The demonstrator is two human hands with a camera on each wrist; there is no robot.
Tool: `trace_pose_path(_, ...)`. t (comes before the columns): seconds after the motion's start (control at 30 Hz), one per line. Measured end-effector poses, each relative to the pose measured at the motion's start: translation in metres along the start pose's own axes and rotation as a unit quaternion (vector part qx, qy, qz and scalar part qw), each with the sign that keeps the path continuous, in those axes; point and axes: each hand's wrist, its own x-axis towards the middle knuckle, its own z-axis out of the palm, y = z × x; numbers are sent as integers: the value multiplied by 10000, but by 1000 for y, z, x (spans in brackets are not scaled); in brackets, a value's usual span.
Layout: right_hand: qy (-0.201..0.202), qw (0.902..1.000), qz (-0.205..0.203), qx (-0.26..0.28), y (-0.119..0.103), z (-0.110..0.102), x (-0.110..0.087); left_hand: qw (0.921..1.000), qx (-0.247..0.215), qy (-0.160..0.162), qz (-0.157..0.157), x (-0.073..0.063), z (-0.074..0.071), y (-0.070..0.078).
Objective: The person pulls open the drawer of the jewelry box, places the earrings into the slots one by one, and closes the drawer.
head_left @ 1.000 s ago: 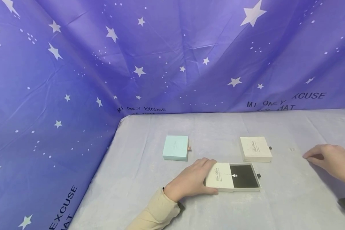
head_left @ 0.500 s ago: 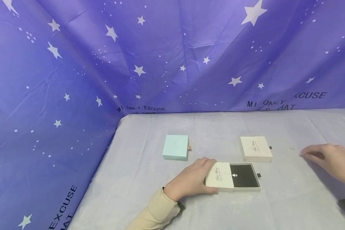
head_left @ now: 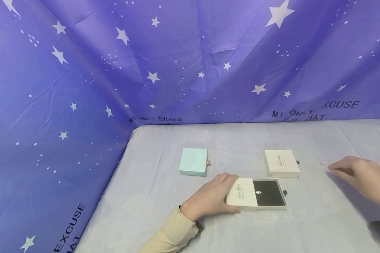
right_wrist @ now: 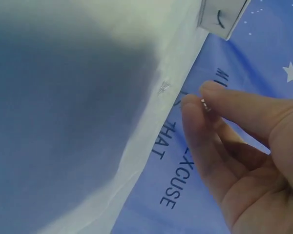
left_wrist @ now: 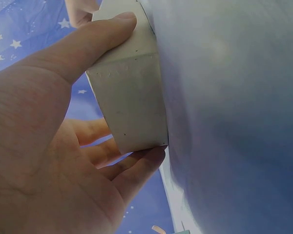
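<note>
My left hand (head_left: 210,196) grips the closed end of a cream jewelry box (head_left: 244,200), thumb along the near side and fingers over the far side. Its drawer is partly slid out to the right, showing a black pad (head_left: 270,198) with a silver necklace pendant (head_left: 258,192) on it. In the left wrist view the thumb and fingers clasp the box end (left_wrist: 129,102). My right hand (head_left: 364,177) is at the right, just above the table. In the right wrist view, its thumb and forefinger pinch a tiny silvery piece of jewelry (right_wrist: 205,105), mostly hidden by the fingertips.
Another small silvery piece (head_left: 322,163) lies on the cloth left of the right fingertips. A second cream box (head_left: 282,163) sits behind the opened one. A mint-green box (head_left: 193,161) with an orange tab stands back left. A purple star-patterned curtain (head_left: 177,63) encloses the pale cloth-covered table (head_left: 152,168).
My right hand has shifted slightly left, nearer the silvery piece on the cloth. The left hand and the boxes have stayed in place.
</note>
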Motion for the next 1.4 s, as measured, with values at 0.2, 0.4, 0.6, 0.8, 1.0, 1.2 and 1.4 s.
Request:
trace_pose_path(0.2,-282,9991,259,186,-10,-4,0,10000,7,3,-15,0,-1,0)
trace_pose_path(0.4,-350,9987,324,200,-17,-8,1,10000,34,8,-32,0,0,0)
trace_pose_path(0.6,200,9995,-192,181,-22,-8,2,10000,0,8,-28,0,0,0)
trace_pose_path(0.8,337,9984,-394,235,-33,-9,3,10000,-48,-5,-40,0,-1,0)
trace_pose_path(1.0,155,9990,-220,348,-47,-11,4,10000,-16,2,-28,0,-1,0)
trace_pose_path(1.2,125,9983,-207,530,-58,-9,5,10000,-30,-1,-10,0,-1,0)
trace_pose_path(1.4,317,9961,-533,625,-68,-3,4,10000,-21,13,3,0,-1,0)
